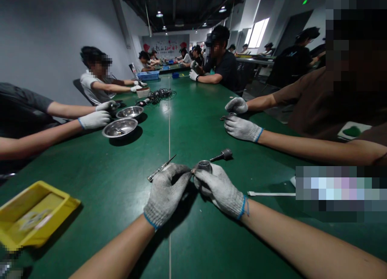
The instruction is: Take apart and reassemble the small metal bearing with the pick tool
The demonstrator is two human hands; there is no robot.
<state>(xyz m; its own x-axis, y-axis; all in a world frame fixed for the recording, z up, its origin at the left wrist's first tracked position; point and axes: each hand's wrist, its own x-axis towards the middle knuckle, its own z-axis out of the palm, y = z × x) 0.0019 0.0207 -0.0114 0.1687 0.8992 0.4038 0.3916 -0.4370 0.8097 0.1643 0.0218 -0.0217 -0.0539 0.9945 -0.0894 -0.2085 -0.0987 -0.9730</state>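
Observation:
My right hand [219,188], in a white knitted glove with a blue cuff, is closed around a dark grey, round, hollow metal part [204,165] whose open end faces up. My left hand [166,194], gloved alike and greyed at the fingertips, is closed in a pinch against the part's left side. Whatever lies between those fingertips is too small to name. Just beyond my left hand, a thin screwdriver [161,168] rests on the table. Behind my right hand lies a dark metal piece [222,154] with a slim shaft and a wide cylindrical head.
A yellow bin [68,202] stands at left on the green table [127,238]. Two metal bowls [121,136] sit farther back, near a co-worker's gloved hands [95,120]. Black cables [160,95] lie beyond. Another co-worker's gloved hands [243,128] work at right, above a white strip [272,194].

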